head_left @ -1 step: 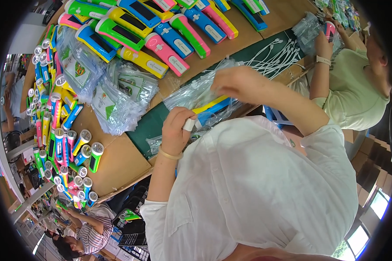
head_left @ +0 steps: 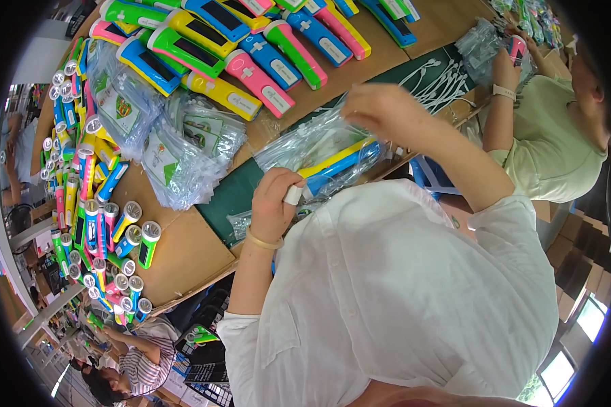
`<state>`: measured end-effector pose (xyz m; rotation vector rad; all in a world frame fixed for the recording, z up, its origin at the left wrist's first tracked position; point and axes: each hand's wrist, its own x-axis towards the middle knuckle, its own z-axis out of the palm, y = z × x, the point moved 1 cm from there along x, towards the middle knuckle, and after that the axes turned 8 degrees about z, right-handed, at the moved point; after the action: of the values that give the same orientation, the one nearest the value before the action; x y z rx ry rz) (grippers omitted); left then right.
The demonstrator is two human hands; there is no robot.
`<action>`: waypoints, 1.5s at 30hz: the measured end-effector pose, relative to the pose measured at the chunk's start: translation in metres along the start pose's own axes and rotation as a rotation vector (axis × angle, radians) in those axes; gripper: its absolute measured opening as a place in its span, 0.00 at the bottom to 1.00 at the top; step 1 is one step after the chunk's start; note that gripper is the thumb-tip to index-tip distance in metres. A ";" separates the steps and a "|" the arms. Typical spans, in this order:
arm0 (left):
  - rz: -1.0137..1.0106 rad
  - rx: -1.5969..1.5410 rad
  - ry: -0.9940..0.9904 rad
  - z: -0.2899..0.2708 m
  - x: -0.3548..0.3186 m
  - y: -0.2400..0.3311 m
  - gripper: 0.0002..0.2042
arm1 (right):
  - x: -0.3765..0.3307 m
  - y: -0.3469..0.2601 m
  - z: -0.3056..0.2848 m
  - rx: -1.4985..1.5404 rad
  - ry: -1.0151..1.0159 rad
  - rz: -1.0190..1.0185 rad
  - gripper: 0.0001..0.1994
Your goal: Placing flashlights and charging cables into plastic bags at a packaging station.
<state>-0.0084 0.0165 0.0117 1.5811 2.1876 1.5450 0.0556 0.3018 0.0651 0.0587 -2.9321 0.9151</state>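
In front of my torso, a clear plastic bag (head_left: 278,155) holds a yellow and blue flashlight (head_left: 339,165) and a printed green-and-white sheet (head_left: 324,146). My left hand (head_left: 271,207) is closed on the bag's left end, beside the flashlight's end. A white wrap (head_left: 293,195) covers one of its digits. Over the bag's far right edge hangs my right hand (head_left: 380,115), fingers curled together and slightly blurred. What its fingertips hold, if anything, is hidden.
Packed bags (head_left: 190,163) with printed sheets lie to the left, white cables (head_left: 441,85) at the far right. Beyond are rows of colourful flashlights (head_left: 258,85); more lamps (head_left: 129,220) stand at the left. A co-worker's arm (head_left: 502,115) handles a flashlight at the right.
My right hand has moved up and slightly right, away from the flashlight, uncovering more of it and the printed sheet. My left hand has stayed in place.
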 end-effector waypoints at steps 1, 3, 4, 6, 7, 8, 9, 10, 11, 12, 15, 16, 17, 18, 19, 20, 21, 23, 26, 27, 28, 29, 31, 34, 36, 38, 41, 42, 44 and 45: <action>0.000 -0.002 -0.003 0.000 -0.003 0.001 0.11 | 0.001 0.019 -0.008 -0.153 0.002 0.124 0.08; -0.013 -0.030 -0.009 0.000 -0.003 0.001 0.11 | -0.002 0.069 -0.019 -0.407 -0.069 0.316 0.08; -0.008 -0.033 -0.010 0.001 0.000 0.000 0.11 | -0.008 0.096 -0.015 -0.507 -0.146 0.385 0.07; 0.000 -0.016 -0.013 0.003 0.003 0.000 0.10 | -0.015 0.118 -0.012 -0.492 -0.163 0.391 0.07; -0.005 -0.013 -0.009 0.003 0.002 0.000 0.10 | -0.017 0.121 -0.012 -0.472 -0.182 0.393 0.07; -0.002 -0.012 -0.009 0.003 0.002 0.000 0.10 | -0.019 0.123 -0.013 -0.468 -0.161 0.358 0.07; 0.000 -0.012 -0.009 0.003 0.001 0.000 0.10 | -0.022 0.124 -0.016 -0.468 -0.164 0.355 0.07; -0.002 -0.011 -0.009 0.002 0.000 0.000 0.10 | -0.024 0.120 -0.021 -0.437 -0.157 0.336 0.06; -0.004 -0.011 -0.010 0.001 -0.001 0.000 0.10 | -0.025 0.116 -0.028 -0.406 -0.150 0.316 0.06; -0.006 -0.012 -0.011 0.000 -0.002 0.000 0.10 | -0.025 0.112 -0.037 -0.429 -0.138 0.321 0.05; -0.024 -0.021 -0.019 -0.001 -0.003 0.001 0.09 | -0.034 0.098 -0.058 -0.426 -0.073 0.372 0.06; -0.021 -0.022 -0.021 -0.001 -0.004 0.000 0.09 | -0.039 0.099 -0.063 -0.339 0.044 0.302 0.06; -0.013 -0.007 -0.016 0.000 -0.006 -0.001 0.09 | -0.038 0.090 -0.071 -0.152 0.089 0.396 0.05; -0.006 0.008 -0.010 0.000 -0.007 -0.002 0.09 | -0.037 0.076 -0.083 0.038 0.133 0.487 0.05; -0.007 0.006 -0.013 0.000 -0.007 -0.001 0.09 | -0.040 0.064 -0.093 0.210 0.144 0.573 0.06; -0.006 0.000 -0.017 0.001 -0.006 -0.001 0.09 | -0.040 0.065 -0.097 0.328 0.183 0.515 0.05; -0.005 -0.006 -0.021 0.002 -0.005 0.000 0.09 | -0.040 0.069 -0.101 0.447 0.221 0.455 0.05; -0.001 0.010 -0.015 0.004 -0.006 0.000 0.09 | -0.037 0.060 -0.109 0.561 0.297 0.348 0.05; -0.005 0.021 0.001 0.007 -0.007 0.001 0.09 | -0.034 0.039 -0.120 0.748 0.266 0.196 0.06; -0.007 0.014 0.008 0.007 -0.008 0.001 0.09 | -0.032 0.027 -0.116 0.853 0.186 0.168 0.06; -0.007 0.017 0.008 0.007 -0.008 0.001 0.09 | -0.027 0.018 -0.107 0.952 0.185 0.143 0.07; -0.011 0.018 0.022 0.008 -0.009 0.001 0.09 | -0.023 0.011 -0.098 1.063 0.114 0.115 0.07; -0.024 0.027 0.044 0.009 -0.011 0.002 0.09 | -0.018 -0.005 -0.078 1.237 0.007 0.098 0.08; -0.050 0.020 0.070 0.009 -0.012 0.003 0.09 | -0.023 -0.009 -0.037 1.299 -0.168 0.298 0.10; -0.024 0.016 0.061 0.008 -0.011 0.004 0.09 | -0.031 0.009 -0.011 1.209 -0.237 0.422 0.11; -0.038 0.014 0.062 0.007 -0.012 0.004 0.09 | -0.035 0.017 -0.002 1.207 -0.242 0.463 0.10; -0.042 0.006 0.062 0.006 -0.012 0.004 0.09 | -0.035 0.027 0.000 1.211 -0.233 0.578 0.09; -0.037 0.004 0.065 0.006 -0.012 0.004 0.09 | -0.033 0.031 0.000 1.180 -0.166 0.640 0.09; -0.039 0.006 0.063 0.005 -0.014 0.005 0.09 | -0.028 0.028 -0.007 1.177 -0.070 0.697 0.09; -0.042 0.009 0.062 0.005 -0.015 0.005 0.09 | -0.026 0.028 -0.007 1.176 -0.070 0.697 0.09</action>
<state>0.0048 0.0092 0.0052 1.4992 2.2469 1.5955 0.0801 0.3290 0.0528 -0.8931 -1.9775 2.5686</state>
